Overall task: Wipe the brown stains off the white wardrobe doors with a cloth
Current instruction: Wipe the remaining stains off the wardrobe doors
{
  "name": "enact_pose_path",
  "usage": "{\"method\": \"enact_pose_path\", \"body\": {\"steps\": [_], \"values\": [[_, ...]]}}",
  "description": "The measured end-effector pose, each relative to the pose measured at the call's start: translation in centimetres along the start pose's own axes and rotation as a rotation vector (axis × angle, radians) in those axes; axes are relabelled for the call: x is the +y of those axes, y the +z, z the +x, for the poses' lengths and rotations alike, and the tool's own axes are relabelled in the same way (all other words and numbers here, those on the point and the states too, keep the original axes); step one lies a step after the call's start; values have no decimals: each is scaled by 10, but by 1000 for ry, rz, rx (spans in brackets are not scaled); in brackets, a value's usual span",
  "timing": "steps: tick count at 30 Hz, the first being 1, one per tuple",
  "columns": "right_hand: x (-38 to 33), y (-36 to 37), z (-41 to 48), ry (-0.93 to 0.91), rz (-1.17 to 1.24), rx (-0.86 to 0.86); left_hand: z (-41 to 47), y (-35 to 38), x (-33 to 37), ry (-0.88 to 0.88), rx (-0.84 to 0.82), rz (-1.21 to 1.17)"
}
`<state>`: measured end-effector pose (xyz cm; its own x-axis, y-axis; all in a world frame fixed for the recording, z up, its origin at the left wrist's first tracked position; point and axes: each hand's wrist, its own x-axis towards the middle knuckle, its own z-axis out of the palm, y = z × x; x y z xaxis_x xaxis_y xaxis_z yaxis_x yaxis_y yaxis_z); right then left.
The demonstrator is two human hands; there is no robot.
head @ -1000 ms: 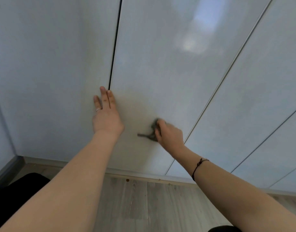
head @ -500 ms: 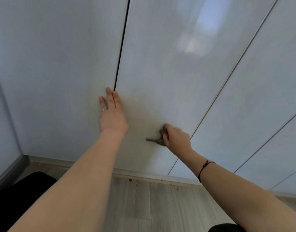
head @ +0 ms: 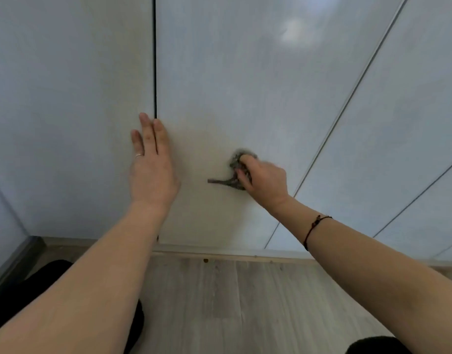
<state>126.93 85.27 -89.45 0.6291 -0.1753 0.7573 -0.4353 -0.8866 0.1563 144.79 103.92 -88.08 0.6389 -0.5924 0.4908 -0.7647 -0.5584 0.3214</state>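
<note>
A white wardrobe door (head: 232, 72) fills the middle of the view, with a faint brownish haze low down between my hands. My right hand (head: 264, 178) grips a bunched grey cloth (head: 236, 169) and presses it against this door; a thin corner of the cloth sticks out to the left. My left hand (head: 150, 162) lies flat with straight fingers on the door's left edge, across the dark gap (head: 154, 60) to the neighbouring door (head: 66, 98). No distinct brown stain shows elsewhere.
More white doors (head: 398, 111) run off to the right. A skirting strip (head: 219, 254) meets the grey wood-look floor (head: 232, 302) below. A small brown speck (head: 205, 260) lies by the strip. A dark wall edge (head: 12, 259) stands at the far left.
The view has shifted, so both hands sit a little further right and lower in the frame. My right hand with the cloth has moved slightly up the door. My left hand stays flat.
</note>
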Motion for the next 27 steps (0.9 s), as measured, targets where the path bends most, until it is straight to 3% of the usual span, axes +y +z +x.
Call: {"method": "enact_pose_path", "body": {"steps": [3, 7, 9, 13, 18, 25, 27], "values": [[21, 27, -78, -238, -74, -374, -3, 3, -15, 58, -3, 82], [50, 42, -137, -185, -162, -946, -10, 7, -25, 110, -16, 192], [51, 49, -148, -188, -169, -1100, -13, 11, -28, 134, -33, 246], [39, 66, -153, -170, -107, -1251, -21, 21, -41, 183, -57, 337], [-28, 98, -115, -262, 18, -1196, -24, 25, -61, 245, -68, 380], [-171, 123, -3, -116, 515, -574, -20, 32, -73, 288, -13, 269], [-172, 128, -11, -102, 494, -686, -18, 31, -76, 304, 7, 251]]}}
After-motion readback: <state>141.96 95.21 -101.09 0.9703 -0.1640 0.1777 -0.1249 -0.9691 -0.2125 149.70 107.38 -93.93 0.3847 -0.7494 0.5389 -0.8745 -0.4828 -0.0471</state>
